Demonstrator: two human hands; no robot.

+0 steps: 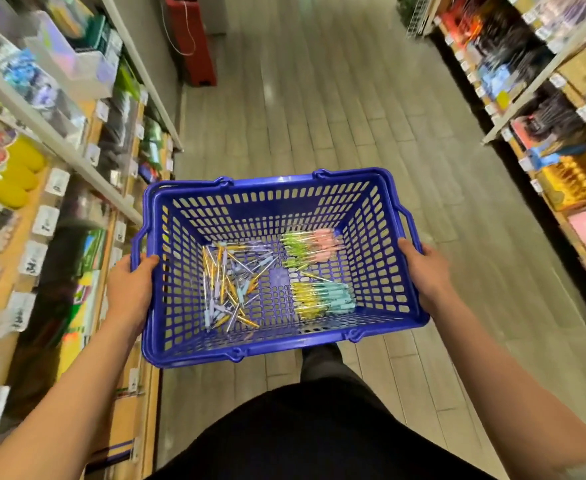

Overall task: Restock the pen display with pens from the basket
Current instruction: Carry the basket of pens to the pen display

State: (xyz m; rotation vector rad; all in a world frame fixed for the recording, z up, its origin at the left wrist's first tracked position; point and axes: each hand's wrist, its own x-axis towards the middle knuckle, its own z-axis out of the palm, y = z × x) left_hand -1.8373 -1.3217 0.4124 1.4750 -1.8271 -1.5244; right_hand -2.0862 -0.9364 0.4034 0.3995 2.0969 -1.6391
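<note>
A blue plastic basket (371, 188) hangs in front of me at waist height over the aisle floor. My left hand (130, 289) grips its left rim and my right hand (426, 271) grips its right rim. On the basket's bottom lies a loose heap of thin pens (231, 285) in gold, lilac and pale blue at the left. A pink and green bundle of pens (314, 245) lies at the back right, and a yellow and teal bundle (322, 299) at the front right. No pen display can be made out for certain among the blurred shelves.
Stocked shelves (63, 188) with white price tags run along my left; more shelves (554, 109) line the right. A wood-plank floor (319, 109) runs between them. A red stand (191, 39) stands at the aisle's far end. My dark-clothed leg shows below the basket.
</note>
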